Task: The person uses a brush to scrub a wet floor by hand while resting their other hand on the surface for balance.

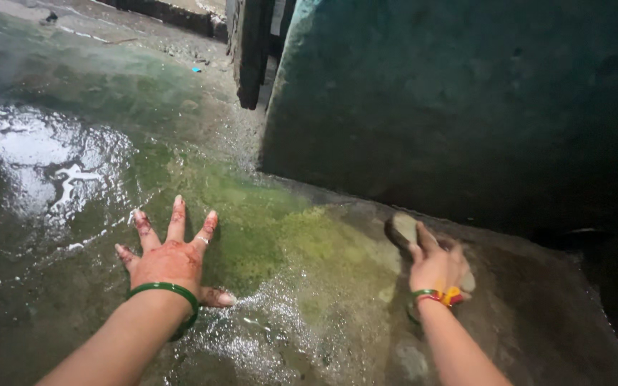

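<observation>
Wet, dark concrete floor (51,300) fills the view, shining with water at its left side and stained green with algae (252,236) through the middle, up to the foot of a rough, dark teal wall (466,93) along the far right edge. Beyond the wall's corner stands a dark wooden post or door frame (252,50).

The left hand (169,261) lies flat on the slippery floor with its fingers spread wide, grasping nothing; it looks planted there as a prop to steady the body on the slick surface. A green bangle (166,289) circles that wrist, and the fingertips carry reddish stain.

The right hand (434,268) is closed around a small rounded scrubbing piece, grey-brown and stone-like (402,229), whose end shows past the fingers; exactly what it is made of is hard to tell. It is pressed down on the floor near the base of the wall, at the edge of the green patch. Green, red and yellow bangles (438,294) sit on that wrist. Water glistens between the two arms.
</observation>
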